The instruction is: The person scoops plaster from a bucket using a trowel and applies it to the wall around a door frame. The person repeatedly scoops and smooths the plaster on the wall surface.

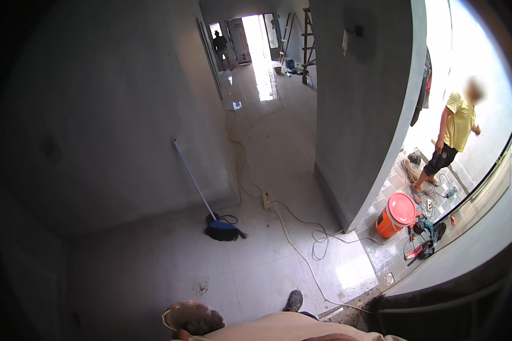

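At the lower edge shows a brown, smudged, round-edged thing (194, 318) with a thin pale-yellow rim. A small reddish-brown bit below it looks like part of my left hand (180, 335); its fingers are mostly hidden, so I cannot tell whether it grips that thing. My right hand is out of view. My pale clothing (290, 328) fills the bottom middle, and one dark shoe (293, 300) is on the tiled floor (250, 267). Ahead, a broom (222, 229) with a blue head, black bristles and a light handle leans against the grey wall.
Cables cross the floor through a power strip (266, 200). Beyond the wall's edge at right stands an orange bucket (388, 224) with a red lid, beside power tools (424, 228). A person in a yellow shirt (459, 122) stands there. Far off are a ladder (308, 45) and another person (220, 45).
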Demonstrator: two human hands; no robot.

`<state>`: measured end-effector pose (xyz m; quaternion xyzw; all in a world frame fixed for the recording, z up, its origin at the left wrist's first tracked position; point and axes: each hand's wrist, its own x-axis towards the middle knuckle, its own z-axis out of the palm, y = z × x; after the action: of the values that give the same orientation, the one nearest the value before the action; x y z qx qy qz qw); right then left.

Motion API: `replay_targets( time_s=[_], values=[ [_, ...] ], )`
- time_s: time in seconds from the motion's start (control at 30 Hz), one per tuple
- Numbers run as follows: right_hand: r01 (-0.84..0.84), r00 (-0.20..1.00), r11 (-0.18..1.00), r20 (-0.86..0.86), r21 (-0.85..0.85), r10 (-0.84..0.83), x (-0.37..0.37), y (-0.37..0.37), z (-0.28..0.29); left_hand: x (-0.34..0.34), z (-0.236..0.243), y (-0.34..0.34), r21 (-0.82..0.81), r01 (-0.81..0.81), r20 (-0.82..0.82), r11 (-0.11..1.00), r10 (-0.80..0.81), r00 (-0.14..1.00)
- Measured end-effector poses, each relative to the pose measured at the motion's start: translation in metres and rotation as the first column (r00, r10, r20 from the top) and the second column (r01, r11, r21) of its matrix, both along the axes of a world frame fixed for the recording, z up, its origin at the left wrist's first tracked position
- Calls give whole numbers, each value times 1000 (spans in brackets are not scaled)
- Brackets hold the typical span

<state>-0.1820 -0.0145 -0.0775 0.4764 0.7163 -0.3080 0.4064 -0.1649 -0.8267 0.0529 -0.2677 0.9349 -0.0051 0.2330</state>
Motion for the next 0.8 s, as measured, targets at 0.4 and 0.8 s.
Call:
replay_targets(
  time_s=[0.4,0.8],
  values=[
    [-284,685,957,-711,-58,160,-680,-20,204,-261,53,153,535,-507,-185,676,679,710],
    [-177,690,982,-720,-70,72,-865,-4,163,-587,65,177,720,-384,-204,578,705,680]
  ],
)
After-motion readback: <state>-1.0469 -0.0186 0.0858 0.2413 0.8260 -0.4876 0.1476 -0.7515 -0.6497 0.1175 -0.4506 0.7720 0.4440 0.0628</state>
